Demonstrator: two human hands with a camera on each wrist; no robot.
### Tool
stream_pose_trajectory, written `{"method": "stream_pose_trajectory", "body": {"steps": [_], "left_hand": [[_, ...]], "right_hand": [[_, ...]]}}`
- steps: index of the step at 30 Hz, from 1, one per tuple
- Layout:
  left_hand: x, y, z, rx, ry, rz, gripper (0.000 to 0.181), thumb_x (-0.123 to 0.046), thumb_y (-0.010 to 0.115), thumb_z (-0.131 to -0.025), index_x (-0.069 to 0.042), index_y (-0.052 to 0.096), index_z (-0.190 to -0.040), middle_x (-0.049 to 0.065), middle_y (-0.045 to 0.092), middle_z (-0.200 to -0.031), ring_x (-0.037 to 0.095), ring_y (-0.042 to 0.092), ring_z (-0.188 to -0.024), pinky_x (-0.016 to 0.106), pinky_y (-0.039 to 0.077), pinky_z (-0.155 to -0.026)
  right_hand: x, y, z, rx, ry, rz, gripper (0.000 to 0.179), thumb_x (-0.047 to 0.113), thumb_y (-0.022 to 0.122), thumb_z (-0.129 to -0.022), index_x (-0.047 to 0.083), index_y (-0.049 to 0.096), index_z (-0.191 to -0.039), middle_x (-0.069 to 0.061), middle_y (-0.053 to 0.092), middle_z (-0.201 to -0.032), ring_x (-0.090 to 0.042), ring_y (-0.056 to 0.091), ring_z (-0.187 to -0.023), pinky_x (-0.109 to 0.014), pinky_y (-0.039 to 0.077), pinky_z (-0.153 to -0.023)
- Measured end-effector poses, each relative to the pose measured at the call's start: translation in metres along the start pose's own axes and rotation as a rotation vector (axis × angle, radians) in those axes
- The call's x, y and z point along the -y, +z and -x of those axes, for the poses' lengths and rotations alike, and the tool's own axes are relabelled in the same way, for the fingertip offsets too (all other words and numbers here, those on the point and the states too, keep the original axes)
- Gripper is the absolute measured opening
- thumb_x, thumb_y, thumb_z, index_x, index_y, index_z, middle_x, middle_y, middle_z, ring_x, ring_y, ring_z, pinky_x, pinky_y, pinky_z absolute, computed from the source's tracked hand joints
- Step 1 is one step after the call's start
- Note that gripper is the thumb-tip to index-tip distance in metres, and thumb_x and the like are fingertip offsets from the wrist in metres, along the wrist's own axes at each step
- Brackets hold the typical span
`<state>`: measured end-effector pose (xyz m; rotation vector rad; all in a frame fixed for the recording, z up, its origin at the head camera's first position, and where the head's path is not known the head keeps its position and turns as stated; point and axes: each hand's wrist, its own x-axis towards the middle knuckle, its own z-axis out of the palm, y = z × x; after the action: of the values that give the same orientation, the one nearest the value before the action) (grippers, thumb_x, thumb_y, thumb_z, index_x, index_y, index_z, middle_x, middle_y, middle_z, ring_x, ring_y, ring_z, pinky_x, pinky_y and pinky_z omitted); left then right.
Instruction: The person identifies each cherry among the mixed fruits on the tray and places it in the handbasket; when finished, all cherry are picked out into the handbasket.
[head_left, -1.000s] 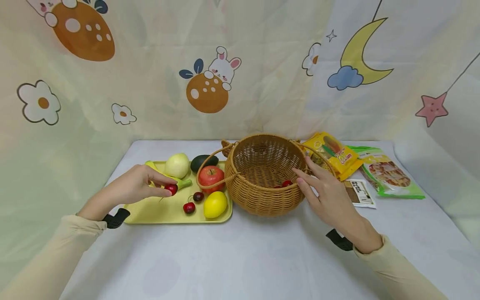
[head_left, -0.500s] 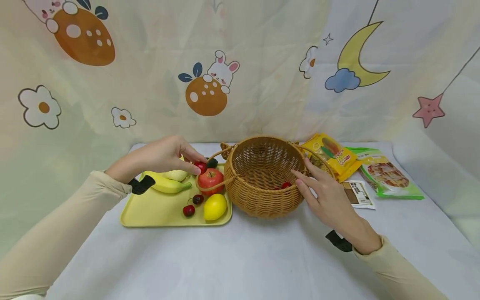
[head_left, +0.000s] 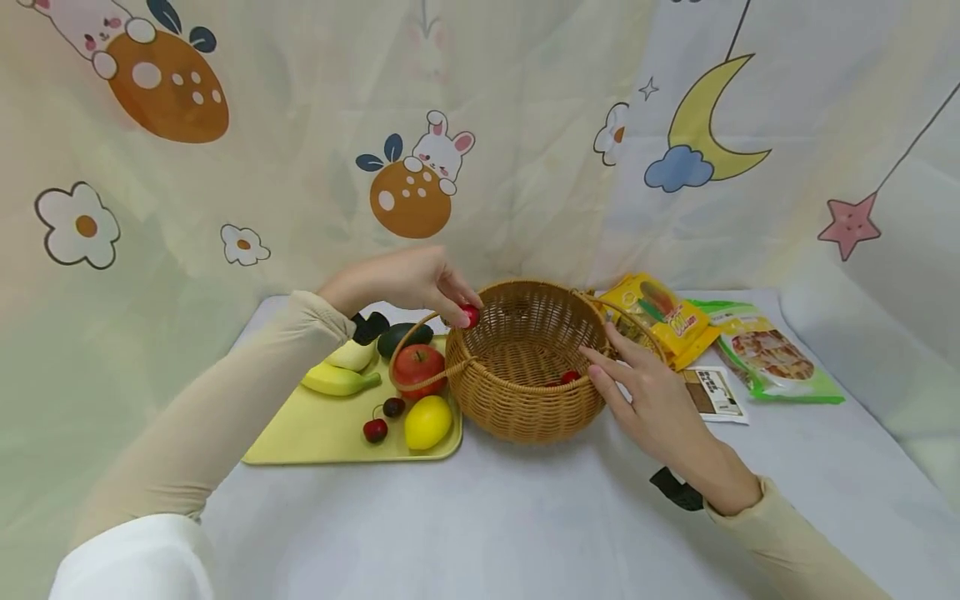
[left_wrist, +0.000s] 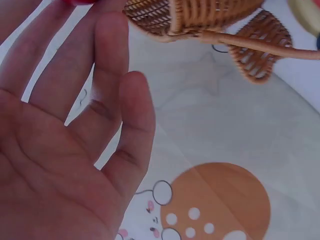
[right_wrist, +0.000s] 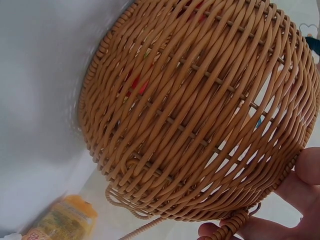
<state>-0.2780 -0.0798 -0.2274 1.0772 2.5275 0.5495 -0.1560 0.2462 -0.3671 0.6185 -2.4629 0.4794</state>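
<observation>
My left hand (head_left: 431, 283) pinches a red cherry (head_left: 470, 316) between thumb and fingertips, right at the left rim of a round wicker basket (head_left: 525, 408). In the left wrist view the cherry (left_wrist: 80, 1) is cut off by the top edge. My right hand (head_left: 648, 396) rests its fingers on the basket's right rim. The right wrist view has its fingertips (right_wrist: 300, 192) at the rim beside the handle's root, the woven wall filling most of the picture. Red cherries (head_left: 570, 377) lie inside the basket near its front wall.
Left of the basket, a yellow tray (head_left: 300, 442) bears a banana (head_left: 341, 381), an apple (head_left: 418, 369), a lemon (head_left: 428, 422), an avocado (head_left: 403, 337) and two dark cherries (head_left: 375, 430). Snack packets (head_left: 772, 350) lie at the right. A printed cloth (head_left: 525, 167) hangs behind.
My left hand has carried the cherry rightward from over the tray, past the apple, to the basket's left rim. My right hand has stayed at the right rim.
</observation>
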Motion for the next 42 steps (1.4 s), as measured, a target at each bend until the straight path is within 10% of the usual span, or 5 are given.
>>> {"method": "stream_pose_trajectory", "body": {"steps": [20, 35, 42], "left_hand": [[-0.015, 0.033, -0.096, 0.064, 0.149, 0.104, 0.034, -0.024, 0.083, -0.088, -0.01, 0.078, -0.119, 0.002, 0.079, -0.114, 0.012, 0.075, -0.105, 0.026, 0.057, -0.091], [-0.017, 0.062, -0.127, 0.142, 0.125, -0.005, 0.033, -0.023, 0.082, -0.089, -0.013, 0.078, -0.12, 0.001, 0.077, -0.121, 0.005, 0.063, -0.081, 0.02, 0.046, -0.066], [-0.015, 0.067, -0.13, 0.116, 0.106, -0.113, 0.031, -0.024, 0.084, -0.087, -0.018, 0.08, -0.117, -0.004, 0.079, -0.113, 0.004, 0.07, -0.092, 0.021, 0.055, -0.076]], "right_hand": [[0.0, 0.0, 0.0, 0.009, -0.002, -0.005, 0.036, 0.023, 0.062, -0.103, 0.014, 0.067, -0.137, -0.028, 0.048, -0.154, -0.048, 0.056, -0.132, -0.064, 0.05, -0.1], [0.002, -0.002, 0.0, 0.003, -0.002, -0.022, 0.036, 0.021, 0.063, -0.103, 0.014, 0.067, -0.137, -0.027, 0.049, -0.154, -0.049, 0.057, -0.129, -0.065, 0.051, -0.097], [-0.001, 0.0, -0.001, -0.003, 0.005, -0.017, 0.035, 0.022, 0.062, -0.103, 0.014, 0.068, -0.137, -0.027, 0.049, -0.154, -0.049, 0.057, -0.13, -0.064, 0.051, -0.097]]}}
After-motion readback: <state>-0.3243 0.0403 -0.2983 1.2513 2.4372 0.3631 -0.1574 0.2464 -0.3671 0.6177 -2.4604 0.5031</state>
